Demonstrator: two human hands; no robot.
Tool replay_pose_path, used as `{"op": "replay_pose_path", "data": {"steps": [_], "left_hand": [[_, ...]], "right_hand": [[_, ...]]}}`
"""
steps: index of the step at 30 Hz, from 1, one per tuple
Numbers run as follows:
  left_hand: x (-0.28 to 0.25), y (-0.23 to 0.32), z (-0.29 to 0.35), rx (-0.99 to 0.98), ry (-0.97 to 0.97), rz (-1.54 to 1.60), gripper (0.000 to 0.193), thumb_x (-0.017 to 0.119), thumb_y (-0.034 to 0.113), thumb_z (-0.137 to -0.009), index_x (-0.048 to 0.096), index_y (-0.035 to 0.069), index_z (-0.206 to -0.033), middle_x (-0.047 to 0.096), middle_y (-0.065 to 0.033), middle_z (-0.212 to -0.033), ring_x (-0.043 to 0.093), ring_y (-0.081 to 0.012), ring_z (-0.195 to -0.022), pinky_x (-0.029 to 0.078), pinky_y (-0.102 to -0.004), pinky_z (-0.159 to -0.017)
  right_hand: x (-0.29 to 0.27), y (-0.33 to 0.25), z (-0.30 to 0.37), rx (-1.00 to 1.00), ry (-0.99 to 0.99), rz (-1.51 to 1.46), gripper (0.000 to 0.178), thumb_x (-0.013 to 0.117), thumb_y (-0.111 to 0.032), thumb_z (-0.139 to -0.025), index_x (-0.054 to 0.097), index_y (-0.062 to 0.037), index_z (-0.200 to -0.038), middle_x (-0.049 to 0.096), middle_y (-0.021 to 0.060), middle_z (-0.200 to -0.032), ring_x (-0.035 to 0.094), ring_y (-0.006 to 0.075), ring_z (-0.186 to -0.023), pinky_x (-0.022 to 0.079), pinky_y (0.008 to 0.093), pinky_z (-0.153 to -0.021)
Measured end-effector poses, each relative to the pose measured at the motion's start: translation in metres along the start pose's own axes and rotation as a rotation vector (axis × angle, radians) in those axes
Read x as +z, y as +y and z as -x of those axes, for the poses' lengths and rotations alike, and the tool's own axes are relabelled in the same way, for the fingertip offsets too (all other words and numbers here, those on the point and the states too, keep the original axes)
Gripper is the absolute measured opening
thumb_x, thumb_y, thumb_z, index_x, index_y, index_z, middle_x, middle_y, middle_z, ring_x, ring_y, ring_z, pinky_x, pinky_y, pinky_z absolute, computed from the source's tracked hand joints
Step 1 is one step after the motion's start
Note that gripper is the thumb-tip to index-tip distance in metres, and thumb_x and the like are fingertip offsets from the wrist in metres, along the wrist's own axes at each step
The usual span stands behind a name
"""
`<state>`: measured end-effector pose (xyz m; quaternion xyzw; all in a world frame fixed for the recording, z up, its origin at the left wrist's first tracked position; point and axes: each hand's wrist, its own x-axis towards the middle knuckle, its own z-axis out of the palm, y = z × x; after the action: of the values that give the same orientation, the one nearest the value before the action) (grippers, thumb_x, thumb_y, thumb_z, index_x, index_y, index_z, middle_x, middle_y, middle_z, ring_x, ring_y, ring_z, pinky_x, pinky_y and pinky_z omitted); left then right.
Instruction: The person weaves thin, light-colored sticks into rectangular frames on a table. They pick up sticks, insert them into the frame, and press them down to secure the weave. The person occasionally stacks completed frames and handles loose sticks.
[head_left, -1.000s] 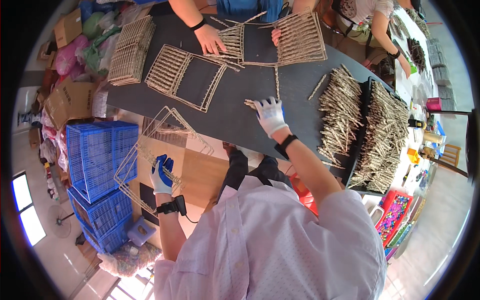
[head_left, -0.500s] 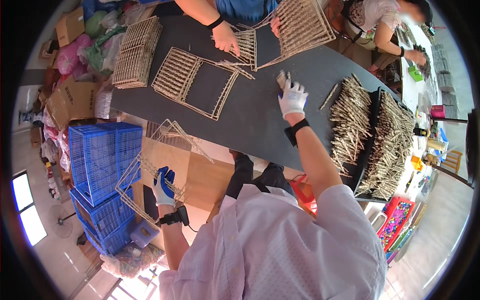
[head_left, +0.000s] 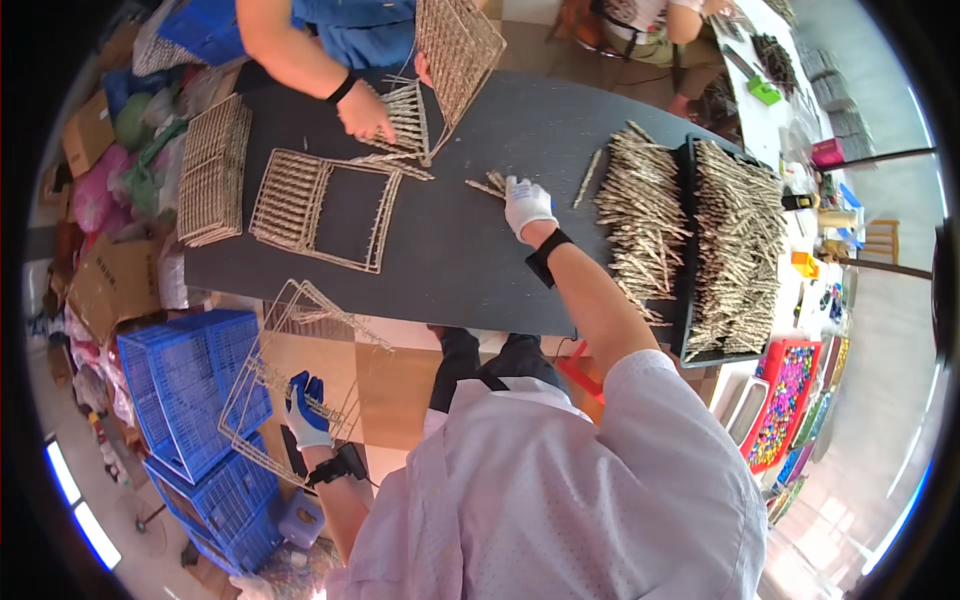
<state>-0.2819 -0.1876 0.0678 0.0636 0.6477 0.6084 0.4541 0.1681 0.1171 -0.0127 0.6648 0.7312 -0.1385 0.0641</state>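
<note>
Left grip [head_left: 303,412]: closed on wire frame [head_left: 290,375], held low beside the desk [head_left: 450,250].
Right grip [head_left: 526,205]: fingers pinched loose sticks [head_left: 490,185]; stick pile [head_left: 640,215] lay just right.

table [head_left: 460,260]: matt dark | sticks [head_left: 640,215]: rough, straw-like | crates [head_left: 190,385]: blue plastic

One dark rectangular desk [head_left: 450,260]. Two gloved hands of the wearer: left hand [head_left: 303,412], right hand [head_left: 526,205]. One bare hand of a co-worker [head_left: 364,112]. Two stacked blue plastic lattice crates [head_left: 185,390]. Two large heaps of short pale straw-wrapped sticks [head_left: 640,215], the second on one black tray [head_left: 735,250]. One flat woven straw frame with an open centre [head_left: 325,208]. One empty wire frame [head_left: 290,380]. One stack of woven panels [head_left: 212,170].
</note>
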Motion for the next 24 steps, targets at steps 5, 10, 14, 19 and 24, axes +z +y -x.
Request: {"op": "replay_pose_path", "data": {"steps": [5,10,14,19,24], "left_hand": [[0.02,0.005,0.008,-0.035,0.033,-0.119,0.018,0.057,0.012,-0.092,0.061,0.006,-0.108,0.066,-0.0057,-0.104,0.059,-0.0143,-0.076,0.052,-0.0316,-0.075],[0.026,-0.004,0.012,-0.007,0.016,-0.27,0.021,0.061,0.014,-0.09,0.063,0.006,-0.11,0.067,-0.0027,-0.097,0.059,-0.0126,-0.067,0.053,-0.0302,-0.062],[0.04,-0.013,0.023,0.052,0.096,-0.241,0.022,0.065,0.009,-0.087,0.063,0.007,-0.109,0.066,-0.0035,-0.095,0.059,-0.0134,-0.06,0.051,-0.0268,-0.052],[0.036,-0.016,0.046,0.111,0.301,-0.269,0.016,0.065,0.007,-0.087,0.063,0.006,-0.103,0.065,-0.0036,-0.086,0.06,-0.014,-0.057,0.051,-0.0267,-0.05],[-0.018,-0.026,0.07,0.047,0.489,-0.207,0.024,0.072,0.011,-0.082,0.058,0.005,-0.099,0.065,-0.0075,-0.083,0.065,-0.0196,-0.055,0.056,-0.0303,-0.047]], "right_hand": [[-0.041,0.075,0.066,-0.132,0.123,-0.014,0.037,0.049,-0.008,-0.085,0.053,-0.0119,-0.122,0.06,0.0131,-0.11,0.058,0.0304,-0.105,0.044,0.0419,-0.089],[-0.062,0.196,0.11,0.005,0.227,0.306,0.042,0.055,-0.009,-0.083,0.052,-0.0181,-0.124,0.06,0.0095,-0.11,0.056,0.0289,-0.105,0.043,0.0443,-0.087],[-0.058,0.248,0.113,0.017,0.227,0.303,0.053,0.073,-0.025,-0.074,0.055,-0.0189,-0.123,0.06,0.0072,-0.108,0.054,0.028,-0.104,0.042,0.0456,-0.086],[-0.075,0.227,0.107,0.199,0.104,0.387,0.055,0.073,-0.03,-0.075,0.053,-0.0149,-0.124,0.054,0.0085,-0.125,0.05,0.0303,-0.116,0.042,0.046,-0.091],[-0.072,0.172,0.09,0.075,0.223,0.2,0.05,0.068,-0.031,-0.081,0.054,-0.0119,-0.125,0.053,0.0127,-0.127,0.051,0.0331,-0.115,0.043,0.0478,-0.092]]}}
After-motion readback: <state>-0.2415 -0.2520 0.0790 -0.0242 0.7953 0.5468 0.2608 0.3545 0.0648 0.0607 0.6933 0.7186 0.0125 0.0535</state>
